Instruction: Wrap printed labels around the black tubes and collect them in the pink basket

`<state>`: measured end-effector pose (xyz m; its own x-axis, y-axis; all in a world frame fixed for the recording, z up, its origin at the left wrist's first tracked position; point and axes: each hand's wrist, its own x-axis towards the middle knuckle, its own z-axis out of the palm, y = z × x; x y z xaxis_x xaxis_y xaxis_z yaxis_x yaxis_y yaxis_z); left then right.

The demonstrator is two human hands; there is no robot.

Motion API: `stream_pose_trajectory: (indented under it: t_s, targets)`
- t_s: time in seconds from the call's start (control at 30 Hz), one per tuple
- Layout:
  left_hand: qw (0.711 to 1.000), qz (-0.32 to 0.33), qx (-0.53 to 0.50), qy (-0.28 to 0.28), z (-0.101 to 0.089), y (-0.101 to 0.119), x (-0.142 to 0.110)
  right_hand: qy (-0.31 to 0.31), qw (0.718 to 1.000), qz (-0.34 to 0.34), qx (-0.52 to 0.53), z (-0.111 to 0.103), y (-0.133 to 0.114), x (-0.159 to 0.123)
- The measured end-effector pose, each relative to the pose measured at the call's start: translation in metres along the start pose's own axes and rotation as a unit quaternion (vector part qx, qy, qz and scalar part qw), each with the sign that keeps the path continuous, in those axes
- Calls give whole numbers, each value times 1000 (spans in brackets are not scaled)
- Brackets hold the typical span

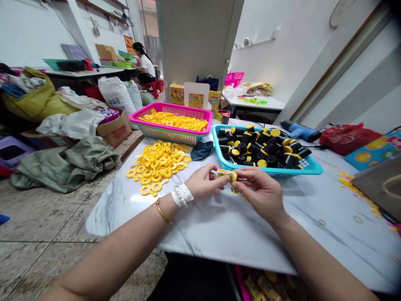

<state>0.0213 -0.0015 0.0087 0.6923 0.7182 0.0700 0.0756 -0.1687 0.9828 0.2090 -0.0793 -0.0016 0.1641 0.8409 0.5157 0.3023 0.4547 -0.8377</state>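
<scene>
Drop risk near turquoise basket (313, 168)
Left hand (203, 182) and right hand (263, 193) pinch yellow piece (232, 175); uneven fingertip pressure could dislodge it

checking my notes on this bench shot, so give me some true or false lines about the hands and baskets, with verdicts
1. The left hand and right hand both hold a small yellow piece. True.
2. Loose yellow rings lie left of the blue basket. True.
3. The blue basket holds only white pieces. False: it holds black cylinders, many with yellow ends.
4. The right hand grips the blue tool. False: the blue tool lies beyond the blue basket.
5. The pink basket holds yellow pieces. True.
</scene>
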Motion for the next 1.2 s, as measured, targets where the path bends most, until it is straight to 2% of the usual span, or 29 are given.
stream_pose_trajectory:
  t_s: [0.07, 0.17, 0.27, 0.33, 0.4, 0.47, 0.57, 0.67, 0.8, 0.9, 1.0, 1.13, 1.2]
  targets:
    - [998, -10, -61, -22, 0, -3, 2, -12, 999, -24, -30, -1, 2, -1]
    - [996, 37, -80, -20, 0, 0, 2, 11, 1000, 9, 9, 3, 0, -4]
    - [993, 68, -90, -21, -1, 6, 0, 25, 989, 116, 90, 7, -4, -4]
    - [993, 55, -94, -41, -4, 9, -1, -14, 971, 200, 132, 6, -5, -1]
    - [993, 16, -92, -71, -6, 8, -1, -58, 958, 239, 144, 0, -6, 5]
    - [991, -30, -95, -93, -7, 4, 0, -93, 959, 230, 136, -7, -5, 10]
    - [984, -87, -120, -93, -4, -6, 3, -147, 964, 179, 133, -13, -4, 13]
    - [970, -120, -189, -99, 1, -10, 3, -144, 970, 124, 152, -10, -2, 7]
    - [943, -121, -288, -111, 3, -6, 1, -87, 973, 118, 178, -5, -2, 0]
    - [943, -132, -290, -92, 5, -4, 1, -110, 967, 140, 185, -5, -3, -2]
    - [945, -140, -282, -93, 6, -4, 1, -138, 969, 124, 161, -7, -6, -1]
    - [941, -107, -300, -110, 9, -4, 0, -98, 976, 105, 164, -7, -7, -2]
    - [948, -106, -283, -105, 10, -4, -1, -111, 976, 104, 157, -7, -7, -2]
